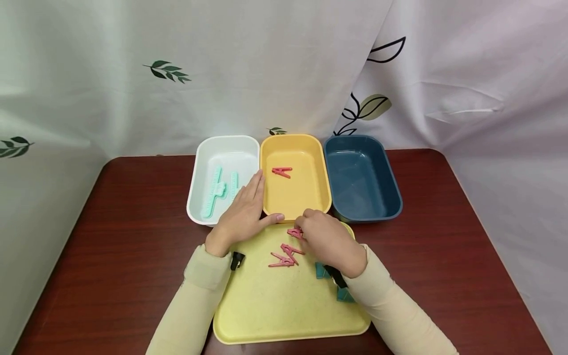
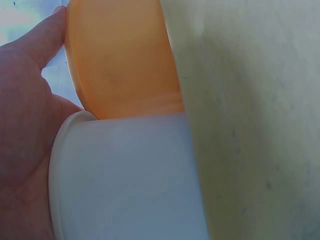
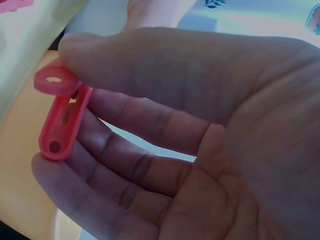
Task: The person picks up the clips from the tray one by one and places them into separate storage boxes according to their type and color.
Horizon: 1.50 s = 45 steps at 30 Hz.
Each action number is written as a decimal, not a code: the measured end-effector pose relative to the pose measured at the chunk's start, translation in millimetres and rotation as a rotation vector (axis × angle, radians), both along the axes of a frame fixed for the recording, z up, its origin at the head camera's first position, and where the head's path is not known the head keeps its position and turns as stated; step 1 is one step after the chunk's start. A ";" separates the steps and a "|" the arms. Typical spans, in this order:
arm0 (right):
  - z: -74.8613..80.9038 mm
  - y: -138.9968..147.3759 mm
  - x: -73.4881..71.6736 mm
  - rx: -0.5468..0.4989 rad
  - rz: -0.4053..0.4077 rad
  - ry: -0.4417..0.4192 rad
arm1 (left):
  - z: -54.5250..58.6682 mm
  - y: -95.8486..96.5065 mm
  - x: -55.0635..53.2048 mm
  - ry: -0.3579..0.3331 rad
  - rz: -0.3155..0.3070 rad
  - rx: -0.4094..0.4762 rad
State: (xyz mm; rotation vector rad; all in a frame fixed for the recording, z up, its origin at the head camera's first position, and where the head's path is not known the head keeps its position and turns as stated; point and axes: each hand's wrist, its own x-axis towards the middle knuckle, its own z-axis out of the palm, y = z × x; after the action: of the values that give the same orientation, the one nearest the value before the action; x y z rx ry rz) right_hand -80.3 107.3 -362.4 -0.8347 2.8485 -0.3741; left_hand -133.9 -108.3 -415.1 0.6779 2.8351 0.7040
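My left hand (image 1: pixel 241 217) lies with straight fingers over the touching rims of the white bin (image 1: pixel 226 153) and the yellow bin (image 1: pixel 297 199), its thumb along the yellow bin's near rim. In the left wrist view the palm (image 2: pixel 20 120) rests against both rims. At the front of the yellow bin, my right hand (image 1: pixel 328 239) pinches a pink clothespin (image 3: pixel 65 122) between thumb and fingers, above the yellow tray (image 1: pixel 266 315). Two more pink clothespins (image 1: pixel 287 254) lie together on the tray. A red clothespin (image 1: pixel 282 171) sits inside the yellow bin.
Mint-green sealing clips (image 1: pixel 215 192) lie in the white bin, one partly behind the left fingers. A dark blue bin (image 1: pixel 361 187) stands on the right. Teal binder clips (image 1: pixel 344 295) lie on the tray's right side, partly under the right wrist. A patterned curtain hangs behind the table (image 1: pixel 111 246).
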 end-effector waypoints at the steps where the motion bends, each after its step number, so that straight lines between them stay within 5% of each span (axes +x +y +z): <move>1: 0.8 0.2 -0.6 -0.002 -0.003 0.004 | 0.1 -0.1 0.1 0.001 0.000 0.000; 18: 13.0 1.5 -11.9 -0.030 0.008 0.076 | 0.9 0.3 0.6 -0.004 -0.006 -0.001; 45: 27.3 -5.5 -44.5 -0.037 -0.045 0.057 | 0.2 -0.2 -0.2 -0.009 0.001 0.007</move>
State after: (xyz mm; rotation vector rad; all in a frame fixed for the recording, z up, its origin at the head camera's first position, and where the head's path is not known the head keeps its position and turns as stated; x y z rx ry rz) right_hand -124.8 101.8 -335.1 -0.8020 2.9259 -0.4164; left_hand -134.1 -108.5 -414.8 0.6732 2.8266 0.7154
